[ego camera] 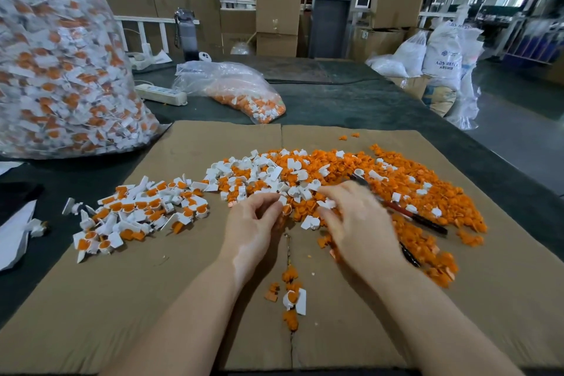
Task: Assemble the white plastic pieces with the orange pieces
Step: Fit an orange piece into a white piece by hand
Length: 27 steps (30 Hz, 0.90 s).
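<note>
A heap of loose orange pieces (421, 192) mixed with white plastic pieces (268, 174) lies across the cardboard sheet (152, 299). To the left sits a pile of assembled white-and-orange pieces (137, 210). My left hand (250, 229) is at the near edge of the heap, fingers curled, pinching a small orange piece (287, 210). My right hand (357, 220), blurred by motion, is just beside it, with its fingertips closed on a white piece (326, 203). One assembled piece (295, 300) lies between my forearms.
A huge clear bag of assembled pieces (55, 70) stands at the left, and a smaller bag (244, 91) lies behind the cardboard. A power strip (161, 94) and a water bottle (186, 33) are further back. A red-and-black pen (418, 217) lies in the orange heap.
</note>
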Each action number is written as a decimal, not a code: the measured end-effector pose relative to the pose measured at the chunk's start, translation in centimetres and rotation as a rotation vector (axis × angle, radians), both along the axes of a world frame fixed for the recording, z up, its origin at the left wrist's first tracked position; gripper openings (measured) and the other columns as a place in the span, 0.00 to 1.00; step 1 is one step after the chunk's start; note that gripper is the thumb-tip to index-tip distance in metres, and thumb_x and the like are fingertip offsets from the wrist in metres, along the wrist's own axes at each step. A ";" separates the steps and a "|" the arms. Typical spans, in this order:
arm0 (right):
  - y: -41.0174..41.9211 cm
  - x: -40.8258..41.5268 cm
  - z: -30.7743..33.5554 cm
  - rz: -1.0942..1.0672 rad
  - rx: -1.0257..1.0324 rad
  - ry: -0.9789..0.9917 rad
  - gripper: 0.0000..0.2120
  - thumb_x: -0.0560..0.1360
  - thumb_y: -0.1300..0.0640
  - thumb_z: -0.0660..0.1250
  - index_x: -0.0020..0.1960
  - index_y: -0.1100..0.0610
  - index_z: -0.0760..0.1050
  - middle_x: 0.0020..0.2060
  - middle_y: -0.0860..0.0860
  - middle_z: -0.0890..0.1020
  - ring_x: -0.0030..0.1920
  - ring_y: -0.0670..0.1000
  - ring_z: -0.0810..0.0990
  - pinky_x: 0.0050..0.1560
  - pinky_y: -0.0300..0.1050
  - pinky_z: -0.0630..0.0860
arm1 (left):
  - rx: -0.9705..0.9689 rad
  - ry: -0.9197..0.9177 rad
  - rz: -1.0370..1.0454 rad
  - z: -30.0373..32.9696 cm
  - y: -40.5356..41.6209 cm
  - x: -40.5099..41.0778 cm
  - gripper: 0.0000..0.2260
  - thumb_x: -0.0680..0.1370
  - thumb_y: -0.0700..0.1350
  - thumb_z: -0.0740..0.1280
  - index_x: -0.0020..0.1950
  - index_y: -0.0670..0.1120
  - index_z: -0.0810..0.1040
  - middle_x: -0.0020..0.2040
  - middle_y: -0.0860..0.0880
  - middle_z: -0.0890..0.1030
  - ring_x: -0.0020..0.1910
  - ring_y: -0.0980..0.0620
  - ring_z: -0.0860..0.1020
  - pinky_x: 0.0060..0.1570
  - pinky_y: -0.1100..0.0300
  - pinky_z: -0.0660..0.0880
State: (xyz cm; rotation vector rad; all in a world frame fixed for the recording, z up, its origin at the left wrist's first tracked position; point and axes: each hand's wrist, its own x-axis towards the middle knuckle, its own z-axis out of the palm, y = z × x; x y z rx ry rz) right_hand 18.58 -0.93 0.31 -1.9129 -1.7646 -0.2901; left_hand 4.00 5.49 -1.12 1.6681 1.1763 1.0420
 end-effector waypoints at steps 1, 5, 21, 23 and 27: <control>0.1 -1.3 -0.3 0.094 0.049 0.059 0.14 0.75 0.58 0.67 0.61 0.55 0.76 0.53 0.52 0.80 0.56 0.50 0.77 0.59 0.41 0.71 | -0.006 -0.003 -0.018 0.1 0.0 -0.1 0.11 0.79 0.44 0.64 0.59 0.46 0.80 0.52 0.53 0.81 0.53 0.57 0.78 0.54 0.65 0.74; 0.4 -3.3 -1.3 0.189 0.160 0.186 0.07 0.72 0.65 0.69 0.49 0.59 0.81 0.42 0.52 0.82 0.45 0.51 0.80 0.48 0.44 0.78 | -0.038 -0.045 -0.115 0.0 -0.2 -0.7 0.10 0.77 0.40 0.65 0.56 0.49 0.81 0.51 0.52 0.82 0.50 0.58 0.79 0.52 0.65 0.76; -0.1 -2.5 -2.4 -0.020 0.262 0.369 0.07 0.73 0.69 0.66 0.48 0.60 0.80 0.42 0.52 0.81 0.46 0.50 0.78 0.48 0.42 0.76 | 0.058 0.070 -0.074 -0.6 -0.4 -0.3 0.06 0.75 0.42 0.69 0.51 0.50 0.82 0.46 0.55 0.82 0.47 0.59 0.78 0.48 0.68 0.73; -0.2 -2.4 -2.5 -0.038 0.261 0.372 0.08 0.73 0.69 0.66 0.48 0.59 0.80 0.42 0.51 0.81 0.47 0.49 0.78 0.49 0.48 0.77 | 0.054 0.030 -0.061 -0.5 -0.4 -0.4 0.05 0.76 0.43 0.68 0.50 0.49 0.82 0.43 0.56 0.81 0.43 0.64 0.78 0.43 0.76 0.70; -0.4 -2.6 -2.3 0.123 0.219 0.367 0.07 0.72 0.65 0.69 0.50 0.59 0.81 0.43 0.49 0.81 0.47 0.48 0.78 0.50 0.48 0.77 | 0.030 0.017 -0.073 -0.4 -0.4 -0.5 0.04 0.76 0.45 0.68 0.49 0.49 0.82 0.42 0.55 0.81 0.42 0.63 0.78 0.39 0.77 0.70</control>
